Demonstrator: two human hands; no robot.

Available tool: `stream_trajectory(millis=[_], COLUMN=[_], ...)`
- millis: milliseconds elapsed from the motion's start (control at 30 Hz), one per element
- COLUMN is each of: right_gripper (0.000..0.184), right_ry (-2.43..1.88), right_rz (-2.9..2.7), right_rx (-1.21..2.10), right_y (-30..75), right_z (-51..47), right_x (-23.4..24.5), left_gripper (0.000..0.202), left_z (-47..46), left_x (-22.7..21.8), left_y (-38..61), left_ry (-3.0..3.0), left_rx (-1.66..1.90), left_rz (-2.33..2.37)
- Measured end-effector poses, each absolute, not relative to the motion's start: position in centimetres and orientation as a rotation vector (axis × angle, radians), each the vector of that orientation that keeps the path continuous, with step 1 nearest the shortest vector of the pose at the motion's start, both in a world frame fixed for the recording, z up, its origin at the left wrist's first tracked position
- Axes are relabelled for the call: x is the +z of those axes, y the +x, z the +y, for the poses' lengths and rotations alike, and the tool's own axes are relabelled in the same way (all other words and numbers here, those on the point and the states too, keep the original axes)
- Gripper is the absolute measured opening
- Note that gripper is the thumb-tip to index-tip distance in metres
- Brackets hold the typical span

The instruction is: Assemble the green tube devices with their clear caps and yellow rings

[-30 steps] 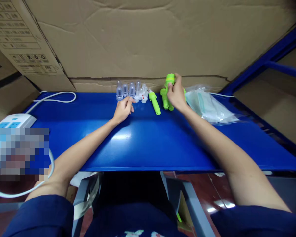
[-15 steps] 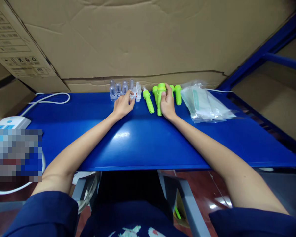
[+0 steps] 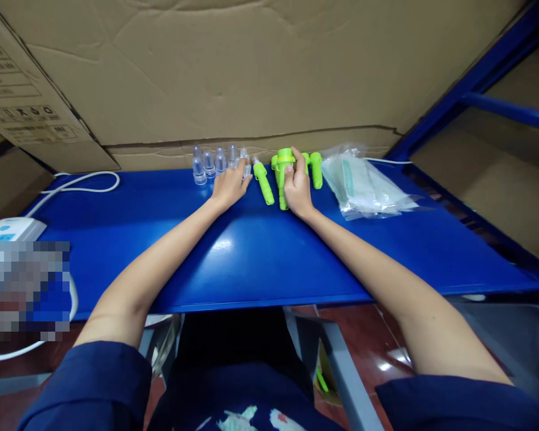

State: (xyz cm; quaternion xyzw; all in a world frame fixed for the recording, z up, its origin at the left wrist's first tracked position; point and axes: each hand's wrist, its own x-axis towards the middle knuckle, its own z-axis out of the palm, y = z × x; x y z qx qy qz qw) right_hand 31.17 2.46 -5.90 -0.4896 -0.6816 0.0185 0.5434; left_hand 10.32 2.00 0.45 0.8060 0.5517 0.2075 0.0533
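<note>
My right hand [image 3: 297,189] lies on the blue table [image 3: 260,251], fingers closed round a bright green plastic tube piece [image 3: 282,170] with a round cap end. Other green tube pieces lie around it, one to the left [image 3: 263,182] and one to the right [image 3: 316,170]. My left hand [image 3: 230,186] reaches into a cluster of small clear plastic caps [image 3: 215,163] at the table's back edge, its fingertips on a small clear piece there. What the fingertips hold is too small to name.
Clear plastic bags [image 3: 363,188] lie right of the green pieces. A cardboard wall [image 3: 251,78] stands behind the table. A white power strip [image 3: 9,229] and its cable [image 3: 78,182] sit at the left. A blue metal frame [image 3: 485,96] runs along the right.
My right hand lowered the green piece from above the table down among the other green pieces. My left hand moved forward to the clear caps. The view shifted slightly.
</note>
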Motion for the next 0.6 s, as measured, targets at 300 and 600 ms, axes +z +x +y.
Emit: stream_trajectory(millis=[300, 600], right_gripper=[0.063, 0.069], right_ry=[-1.185, -1.232], right_rz=[-1.623, -1.615], right_rx=[0.036, 0.052], right_y=[30.9, 31.0], right_z=[1.9, 2.2], right_x=[-5.3, -5.4], left_gripper=[0.038, 0.030], left_z=[1.1, 0.3], left_x=[0.8, 0.1], left_y=[8.1, 4.4], left_ry=[2.582, 2.521], left_rx=[0.528, 0.603], left_rz=[1.597, 1.396])
